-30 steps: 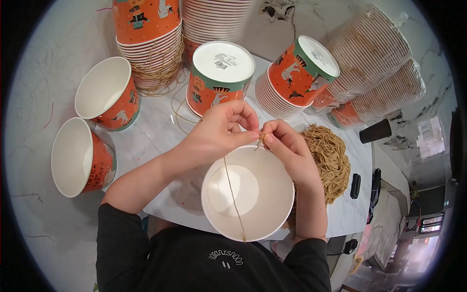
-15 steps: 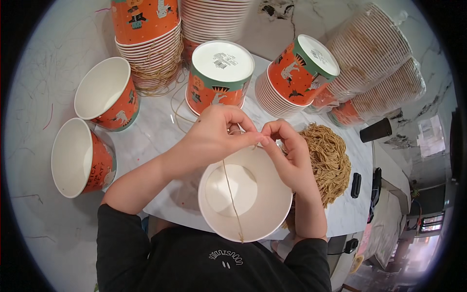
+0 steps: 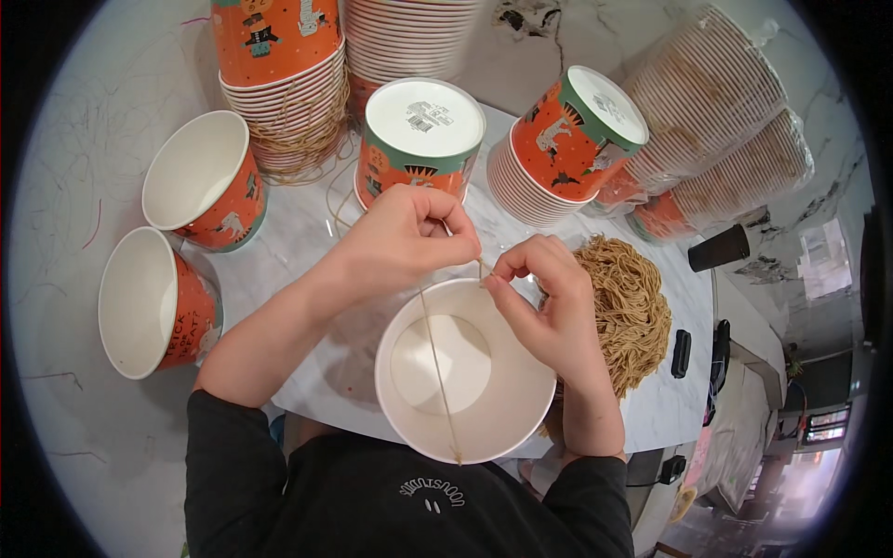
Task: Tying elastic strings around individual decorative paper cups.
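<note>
A white-lined paper bucket [image 3: 510,372] faces mouth up at the table's near edge, close to my body. Tan cord [image 3: 437,363] crosses its opening from the near rim up toward my left hand [image 3: 409,232]. That hand pinches the cord above the far rim. My right hand [image 3: 551,296] pinches the cord's short end just to the right, thumb against forefinger. A small stretch of cord spans the gap between the fingertips. The far attachment on the bucket is hidden behind my hands. Beside my right wrist lies a heap of tan cord [image 3: 628,312].
Two orange buckets [image 3: 172,307] lean at the left. Behind stand an upturned bucket [image 3: 423,139], bucket stacks [image 3: 581,139], and a tall stack wound with loose cord [image 3: 293,121]. Plastic-wrapped stacks [image 3: 712,102] lie back right, near a black cylinder [image 3: 719,249] and a small black object [image 3: 682,353].
My hands have drawn apart a little, left hand up and to the left, right hand slightly down. Cord now shows between them. The bucket has shifted slightly left.
</note>
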Available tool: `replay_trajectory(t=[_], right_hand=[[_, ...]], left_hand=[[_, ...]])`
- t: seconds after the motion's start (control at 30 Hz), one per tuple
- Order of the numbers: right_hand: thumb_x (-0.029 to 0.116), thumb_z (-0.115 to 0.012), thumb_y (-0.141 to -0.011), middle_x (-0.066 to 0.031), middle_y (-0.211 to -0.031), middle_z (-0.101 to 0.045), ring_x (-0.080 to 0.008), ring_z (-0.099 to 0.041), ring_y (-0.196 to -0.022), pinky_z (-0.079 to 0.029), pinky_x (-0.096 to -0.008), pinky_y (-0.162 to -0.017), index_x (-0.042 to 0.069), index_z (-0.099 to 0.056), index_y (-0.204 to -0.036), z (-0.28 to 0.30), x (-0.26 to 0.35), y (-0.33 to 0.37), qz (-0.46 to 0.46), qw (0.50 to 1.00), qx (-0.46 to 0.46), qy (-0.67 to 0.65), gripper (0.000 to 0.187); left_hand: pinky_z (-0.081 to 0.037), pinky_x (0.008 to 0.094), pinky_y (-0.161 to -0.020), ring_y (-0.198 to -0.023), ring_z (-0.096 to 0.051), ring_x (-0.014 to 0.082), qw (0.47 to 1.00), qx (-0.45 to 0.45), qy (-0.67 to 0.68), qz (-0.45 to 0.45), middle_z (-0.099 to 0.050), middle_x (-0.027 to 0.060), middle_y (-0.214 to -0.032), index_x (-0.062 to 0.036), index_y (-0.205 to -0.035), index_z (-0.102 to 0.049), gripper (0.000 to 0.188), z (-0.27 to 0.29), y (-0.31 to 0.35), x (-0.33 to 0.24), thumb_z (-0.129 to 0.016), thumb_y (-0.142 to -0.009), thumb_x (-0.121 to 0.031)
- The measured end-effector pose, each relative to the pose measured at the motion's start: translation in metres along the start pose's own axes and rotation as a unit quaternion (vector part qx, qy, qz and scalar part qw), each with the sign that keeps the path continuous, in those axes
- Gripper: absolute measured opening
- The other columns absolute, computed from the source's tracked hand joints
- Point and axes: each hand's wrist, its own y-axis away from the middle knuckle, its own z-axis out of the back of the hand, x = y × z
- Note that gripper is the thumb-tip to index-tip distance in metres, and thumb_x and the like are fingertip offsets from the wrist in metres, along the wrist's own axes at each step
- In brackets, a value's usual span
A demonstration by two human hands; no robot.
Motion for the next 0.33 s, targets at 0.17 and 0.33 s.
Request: replay_trajectory(t=[0.17,0.33], right_hand=[[0.004,-0.074,-0.081,-0.0097,-0.084,-0.065,-0.0299,-0.060,-0.083,-0.047,-0.0388,-0.076,0.002,-0.065,-0.086,0.0007,0.0020,-0.0006,0.004,1.000,0.004,-0.014,0.011],[0.005,-0.075,-0.081,-0.0100,-0.085,-0.066,-0.0308,-0.060,-0.084,-0.048,-0.0397,-0.079,0.002,-0.065,-0.086,0.0075,0.0046,-0.0015,-0.004,1.000,0.030,-0.004,0.011]], left_hand=[[-0.051,0.0203,-0.077,-0.085,-0.063,0.0046,1.000,0.008,0.006,-0.009,-0.070,0.0017,-0.095,0.0006,-0.089,-0.068,0.002,0.0034,0.0019,-0.0024,-0.069,-0.091,0.000],[-0.051,0.0201,-0.077,-0.084,-0.062,0.0044,1.000,0.008,-0.004,-0.003,-0.069,0.0016,-0.096,0.0002,-0.089,-0.068,0.003,0.0018,0.0025,-0.0054,-0.070,-0.090,-0.001]])
